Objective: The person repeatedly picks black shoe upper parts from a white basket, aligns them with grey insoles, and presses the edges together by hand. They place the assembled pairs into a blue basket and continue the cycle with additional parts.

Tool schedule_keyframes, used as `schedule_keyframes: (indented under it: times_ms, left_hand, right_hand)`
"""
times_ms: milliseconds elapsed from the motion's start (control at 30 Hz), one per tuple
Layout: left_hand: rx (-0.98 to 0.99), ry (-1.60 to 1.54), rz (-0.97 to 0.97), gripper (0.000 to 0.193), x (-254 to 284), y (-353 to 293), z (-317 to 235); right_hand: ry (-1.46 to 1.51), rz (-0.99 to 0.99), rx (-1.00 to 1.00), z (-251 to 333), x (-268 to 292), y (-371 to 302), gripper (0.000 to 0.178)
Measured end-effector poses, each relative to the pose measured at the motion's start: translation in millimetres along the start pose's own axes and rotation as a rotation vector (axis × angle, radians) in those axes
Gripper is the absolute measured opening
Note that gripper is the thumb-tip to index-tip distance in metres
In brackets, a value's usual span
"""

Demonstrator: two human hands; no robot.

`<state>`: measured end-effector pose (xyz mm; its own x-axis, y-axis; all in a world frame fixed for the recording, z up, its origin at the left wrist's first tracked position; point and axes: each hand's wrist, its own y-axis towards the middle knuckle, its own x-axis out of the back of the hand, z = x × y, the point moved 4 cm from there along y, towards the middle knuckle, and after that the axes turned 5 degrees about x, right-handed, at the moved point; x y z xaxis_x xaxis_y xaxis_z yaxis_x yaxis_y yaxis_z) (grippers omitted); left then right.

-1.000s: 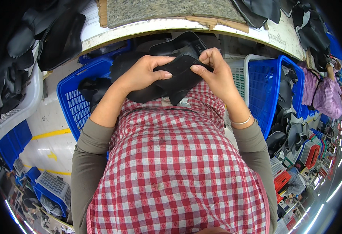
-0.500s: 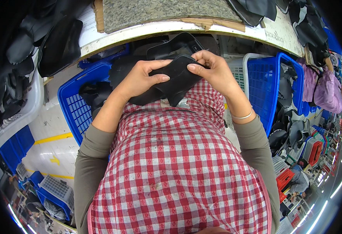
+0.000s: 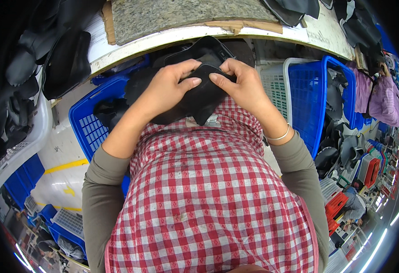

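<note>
A black leather-like piece [image 3: 202,98] is held over my lap, its pointed lower corner hanging against the red checked apron [image 3: 195,182]. My left hand [image 3: 170,86] pinches its upper left edge, thumb on top and fingers curled behind. On the other side my right hand [image 3: 242,84] grips the upper right edge the same way. Only a small gap separates the two thumbs. Behind the hands, a further black piece [image 3: 185,55] with a raised rim lies below the table edge. Under my left forearm more black material spreads out, partly hidden.
Ahead is a white table [image 3: 163,37] bearing a speckled stone slab [image 3: 181,13]. Blue baskets stand at left [image 3: 79,111] and right [image 3: 305,98], with a pale basket [image 3: 274,77] beside the right one. Black pieces are heaped at far left [image 3: 67,63]. A person in purple [image 3: 381,98] works at far right.
My left hand has shifted slightly right along the upper edge, and my right hand slightly left. The thumbs are now closer together. Both hands keep hold of the black piece.
</note>
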<state>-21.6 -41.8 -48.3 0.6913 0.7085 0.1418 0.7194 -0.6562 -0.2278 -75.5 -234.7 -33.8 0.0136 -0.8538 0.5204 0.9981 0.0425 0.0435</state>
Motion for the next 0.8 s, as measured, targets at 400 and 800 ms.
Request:
schedule_keyframes:
  times_ms: [400, 800]
  left_hand:
    - [0.232, 0.023, 0.334, 0.017, 25.2, 46.4, -30.9]
    - [-0.461, 0.964, 0.012, 0.01, 8.2, 28.8, -60.9]
  right_hand:
    - [0.033, 0.086, -0.053, 9.1, -3.9, 8.5, 0.04]
    - [0.009, 0.018, 0.115, 4.4, -10.4, 8.0, 0.03]
